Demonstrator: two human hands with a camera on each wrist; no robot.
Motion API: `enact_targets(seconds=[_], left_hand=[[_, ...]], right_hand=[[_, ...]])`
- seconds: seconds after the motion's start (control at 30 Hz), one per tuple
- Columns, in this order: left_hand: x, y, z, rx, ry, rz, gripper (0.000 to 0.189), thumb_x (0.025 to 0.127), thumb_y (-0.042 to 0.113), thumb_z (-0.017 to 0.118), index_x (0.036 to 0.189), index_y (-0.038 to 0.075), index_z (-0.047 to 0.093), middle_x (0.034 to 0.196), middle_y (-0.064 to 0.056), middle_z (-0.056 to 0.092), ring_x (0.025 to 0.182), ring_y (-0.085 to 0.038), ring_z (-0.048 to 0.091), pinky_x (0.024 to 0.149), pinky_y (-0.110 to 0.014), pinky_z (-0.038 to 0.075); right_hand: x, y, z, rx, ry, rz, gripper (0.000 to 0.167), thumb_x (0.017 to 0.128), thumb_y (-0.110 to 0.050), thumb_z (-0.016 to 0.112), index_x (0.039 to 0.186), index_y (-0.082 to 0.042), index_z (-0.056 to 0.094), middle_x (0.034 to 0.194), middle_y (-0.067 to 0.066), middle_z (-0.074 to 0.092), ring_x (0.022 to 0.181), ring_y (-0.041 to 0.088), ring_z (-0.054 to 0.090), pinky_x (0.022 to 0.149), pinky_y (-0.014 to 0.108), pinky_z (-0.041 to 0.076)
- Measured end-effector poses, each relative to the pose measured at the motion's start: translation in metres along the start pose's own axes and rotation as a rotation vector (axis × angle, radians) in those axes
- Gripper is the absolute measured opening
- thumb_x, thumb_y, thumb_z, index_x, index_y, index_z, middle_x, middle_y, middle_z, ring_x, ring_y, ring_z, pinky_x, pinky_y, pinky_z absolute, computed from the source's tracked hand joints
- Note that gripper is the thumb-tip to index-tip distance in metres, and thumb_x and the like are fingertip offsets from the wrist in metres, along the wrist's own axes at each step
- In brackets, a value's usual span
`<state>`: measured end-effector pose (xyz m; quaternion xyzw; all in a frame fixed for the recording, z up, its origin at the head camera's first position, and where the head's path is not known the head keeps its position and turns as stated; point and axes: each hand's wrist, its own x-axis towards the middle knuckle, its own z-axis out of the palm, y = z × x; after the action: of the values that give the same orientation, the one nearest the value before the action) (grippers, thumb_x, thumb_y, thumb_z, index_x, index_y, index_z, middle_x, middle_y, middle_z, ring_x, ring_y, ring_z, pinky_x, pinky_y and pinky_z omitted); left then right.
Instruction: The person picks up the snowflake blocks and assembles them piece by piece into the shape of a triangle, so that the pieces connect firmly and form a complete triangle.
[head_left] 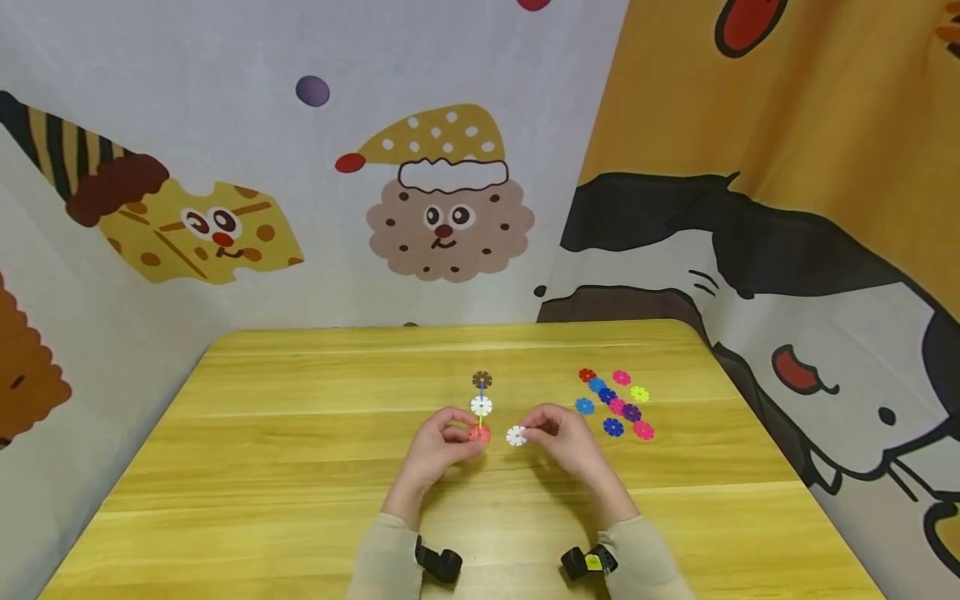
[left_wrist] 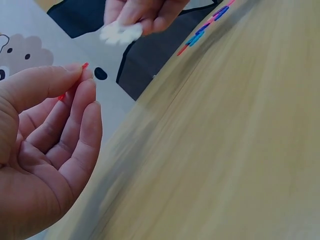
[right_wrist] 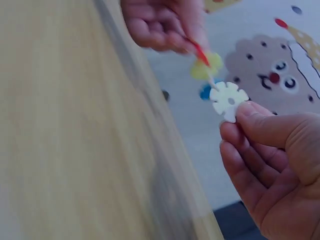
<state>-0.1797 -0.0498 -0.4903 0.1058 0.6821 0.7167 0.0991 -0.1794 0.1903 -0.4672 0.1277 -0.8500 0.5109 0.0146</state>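
In the head view, my left hand pinches a coral-red notched disc at the near end of a joined chain. Beyond it the chain has a yellow disc seen edge-on from above, a white disc, a blue one and a brown disc at the far end. My right hand holds a separate white notched disc between thumb and fingers, just right of the coral-red one. Left fingers mostly cover the coral-red disc in the left wrist view.
Several loose notched discs lie on the wooden table to the right, among them a light blue disc, a yellow-green disc and a purple disc. A cartoon-printed curtain hangs behind the table's far edge.
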Motion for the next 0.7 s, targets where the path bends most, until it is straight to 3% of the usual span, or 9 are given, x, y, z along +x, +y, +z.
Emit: enact_targets(seconds=[0.2, 0.47, 0.7], left_hand=[[0.0, 0.002, 0.002, 0.022, 0.008, -0.005, 0.033, 0.081, -0.001, 0.078, 0.109, -0.005, 0.061, 0.086, -0.012, 0.07, 0.076, -0.017, 0.066, 0.067, -0.027, 0.055], [0.0, 0.004, 0.004, -0.001, 0.034, 0.007, 0.032, 0.08, -0.008, 0.075, 0.108, -0.008, 0.06, 0.087, -0.011, 0.07, 0.077, -0.016, 0.064, 0.066, -0.025, 0.054], [-0.001, 0.004, 0.005, -0.026, 0.059, 0.024, 0.027, 0.078, -0.011, 0.075, 0.102, -0.01, 0.061, 0.087, -0.014, 0.07, 0.077, -0.018, 0.065, 0.068, -0.026, 0.056]], right_hand=[[0.002, -0.008, 0.017, -0.02, 0.048, -0.07, 0.009, 0.084, -0.002, 0.077, 0.084, -0.008, 0.07, 0.08, -0.002, 0.067, 0.073, 0.011, 0.062, 0.067, 0.026, 0.055], [0.003, -0.012, 0.025, -0.037, 0.064, -0.084, 0.013, 0.083, 0.0, 0.078, 0.082, -0.01, 0.07, 0.081, -0.003, 0.066, 0.077, 0.013, 0.064, 0.073, 0.026, 0.056], [0.001, -0.011, 0.031, -0.028, 0.111, -0.17, 0.018, 0.082, 0.003, 0.078, 0.078, -0.012, 0.068, 0.081, -0.006, 0.065, 0.078, 0.012, 0.063, 0.073, 0.027, 0.056]])
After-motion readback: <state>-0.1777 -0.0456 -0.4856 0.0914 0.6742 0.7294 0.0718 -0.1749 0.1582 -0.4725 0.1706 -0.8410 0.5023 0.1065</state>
